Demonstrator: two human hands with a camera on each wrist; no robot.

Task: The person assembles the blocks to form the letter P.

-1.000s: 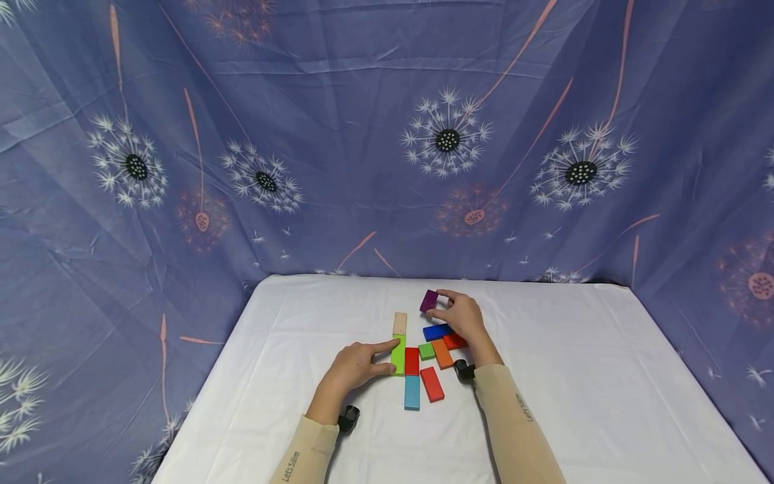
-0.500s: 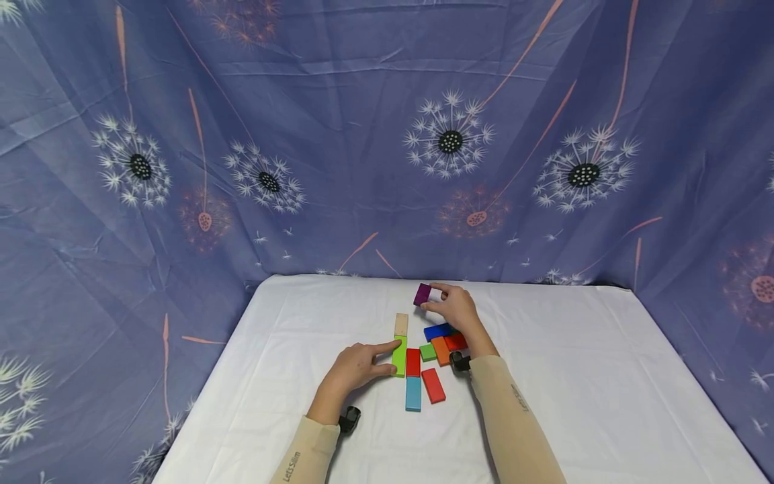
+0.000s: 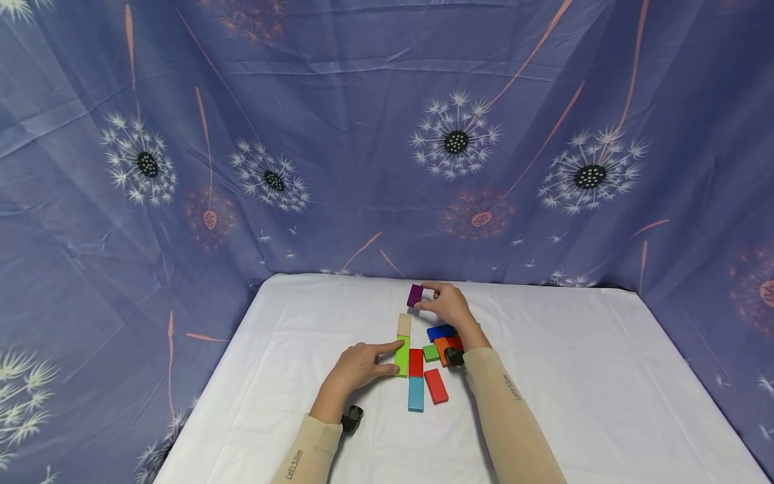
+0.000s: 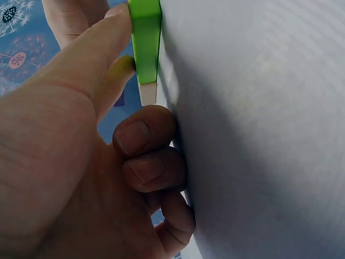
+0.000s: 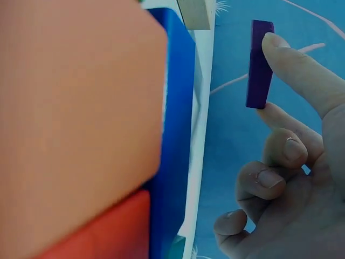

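My left hand rests beside a lime green block, its thumb and index fingertips touching it. In the left wrist view its other fingers are curled near the white cloth. My right hand pinches a small purple block between thumb and index finger. The purple block is raised beyond the plain wooden block, which lies end to end with the lime green one. A red block lies at the lime block's right, with a light blue block at its near end.
Right of these lie a small green block, an orange block, a dark blue block and a partly covered red block. Another red block lies nearer. A patterned curtain hangs behind the white-covered table.
My right hand has moved left with the purple block, bringing it closer to the far end of the wooden block. The left hand keeps its place on the lime green block.
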